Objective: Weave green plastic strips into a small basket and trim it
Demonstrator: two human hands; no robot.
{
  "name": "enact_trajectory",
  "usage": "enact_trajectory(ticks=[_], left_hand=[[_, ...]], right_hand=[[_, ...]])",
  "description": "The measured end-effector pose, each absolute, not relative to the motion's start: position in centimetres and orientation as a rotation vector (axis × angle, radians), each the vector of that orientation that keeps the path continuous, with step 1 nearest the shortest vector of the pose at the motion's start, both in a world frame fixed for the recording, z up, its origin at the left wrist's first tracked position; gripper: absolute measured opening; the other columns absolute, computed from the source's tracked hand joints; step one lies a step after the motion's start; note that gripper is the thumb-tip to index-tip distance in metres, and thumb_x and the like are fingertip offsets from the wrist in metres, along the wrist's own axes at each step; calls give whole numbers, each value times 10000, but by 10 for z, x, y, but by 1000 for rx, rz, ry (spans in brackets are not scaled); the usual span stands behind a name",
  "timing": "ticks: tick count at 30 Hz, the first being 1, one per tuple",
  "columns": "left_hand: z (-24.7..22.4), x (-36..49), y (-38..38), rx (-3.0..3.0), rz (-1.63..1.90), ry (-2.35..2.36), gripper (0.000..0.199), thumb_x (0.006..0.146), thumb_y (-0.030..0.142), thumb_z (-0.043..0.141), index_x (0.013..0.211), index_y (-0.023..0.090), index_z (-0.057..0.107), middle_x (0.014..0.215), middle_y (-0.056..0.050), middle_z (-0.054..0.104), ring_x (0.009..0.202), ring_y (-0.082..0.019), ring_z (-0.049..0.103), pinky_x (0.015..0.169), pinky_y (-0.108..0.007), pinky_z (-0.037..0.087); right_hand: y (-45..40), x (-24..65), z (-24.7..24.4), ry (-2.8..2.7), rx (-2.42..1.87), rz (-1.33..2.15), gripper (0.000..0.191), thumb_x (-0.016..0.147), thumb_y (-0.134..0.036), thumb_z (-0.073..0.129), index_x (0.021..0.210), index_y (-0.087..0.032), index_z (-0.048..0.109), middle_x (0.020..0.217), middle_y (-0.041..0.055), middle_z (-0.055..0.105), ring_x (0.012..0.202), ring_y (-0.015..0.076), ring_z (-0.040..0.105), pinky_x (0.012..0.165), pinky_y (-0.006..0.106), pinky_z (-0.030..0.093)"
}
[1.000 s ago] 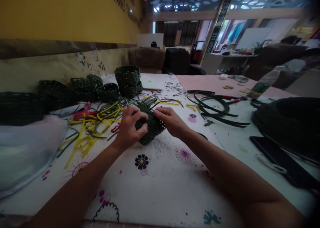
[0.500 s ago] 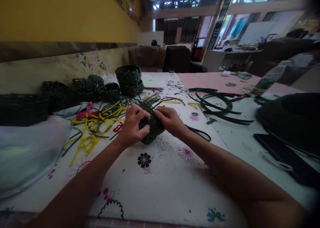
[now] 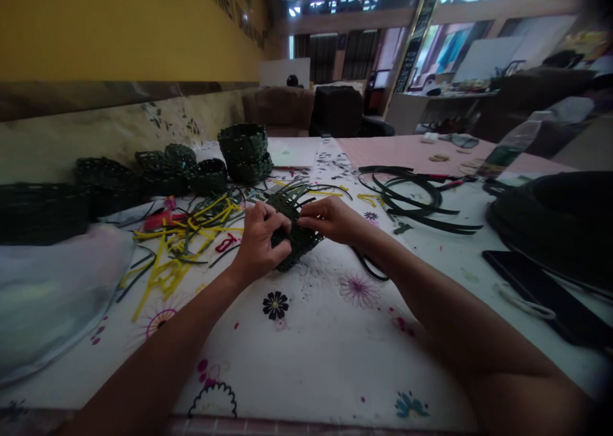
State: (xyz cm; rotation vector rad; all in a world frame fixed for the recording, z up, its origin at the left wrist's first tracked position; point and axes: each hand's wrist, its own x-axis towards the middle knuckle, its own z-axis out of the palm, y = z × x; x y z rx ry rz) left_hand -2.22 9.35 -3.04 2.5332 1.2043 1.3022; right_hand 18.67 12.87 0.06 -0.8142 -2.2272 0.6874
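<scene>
A small dark green woven basket (image 3: 297, 248) lies tilted on the flowered tablecloth between my hands, loose strip ends fanning out from its far side. My left hand (image 3: 262, 241) is curled around its left side, fingers bent and thumb towards me. Against the upper right of the weave, my right hand (image 3: 338, 219) is closed in a pinch, apparently on a thin dark green strip; the fingertips hide most of it. A loop of dark strip (image 3: 366, 267) hangs out below the right wrist onto the cloth.
Yellow and green strip scraps (image 3: 186, 244) lie left of my hands, near a clear plastic bag (image 3: 62, 302). Finished woven baskets (image 3: 244, 149) stand behind. Coiled strips (image 3: 416, 196), a bottle (image 3: 512, 145), a phone (image 3: 541, 289) and a large dark coil (image 3: 560, 232) sit at right.
My right hand has lifted and shifted slightly right, its wrist higher. The strip loop under it has drawn in to the left. My left hand stays on the basket.
</scene>
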Motion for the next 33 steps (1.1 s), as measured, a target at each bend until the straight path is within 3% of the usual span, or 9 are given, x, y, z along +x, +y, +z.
enact_trajectory(ticks=[6,13,18,26,33], left_hand=[[-22,-22,102,2580,1258,1158,94,728,176,596,816,208,608,916,-34,458,947,-233,484,901,-441,407],[-21,-24,105,2623,1157,1084,100,715,169,608,806,210,607,935,-36,475,967,-234,482,922,-431,420],[-21,-23,105,2657,1145,1037,119,711,137,611,801,214,627,923,-32,462,942,-224,468,887,-421,420],[-19,-19,109,2669,1111,1037,127,696,133,615,794,208,647,927,-32,449,946,-227,465,895,-444,418],[-15,-21,110,2640,1061,1001,108,708,147,606,787,202,654,929,-33,463,943,-221,473,895,-432,419]], right_hand=[[139,199,-2,-2106,-778,1133,477,912,-565,554,611,-208,458,609,-51,358,603,111,307,572,277,266],[151,202,-18,-1904,-714,1495,415,807,-521,711,615,-186,560,599,-67,399,600,103,310,603,277,288],[152,208,-18,-1977,-726,1509,367,815,-501,709,659,-173,654,619,-50,446,613,108,323,606,278,281],[148,205,-7,-2239,-725,1279,547,845,-565,668,524,-217,394,589,-63,233,590,107,195,559,287,161],[148,205,-9,-2231,-694,1324,530,878,-552,632,567,-227,352,618,-69,215,593,104,180,561,291,159]])
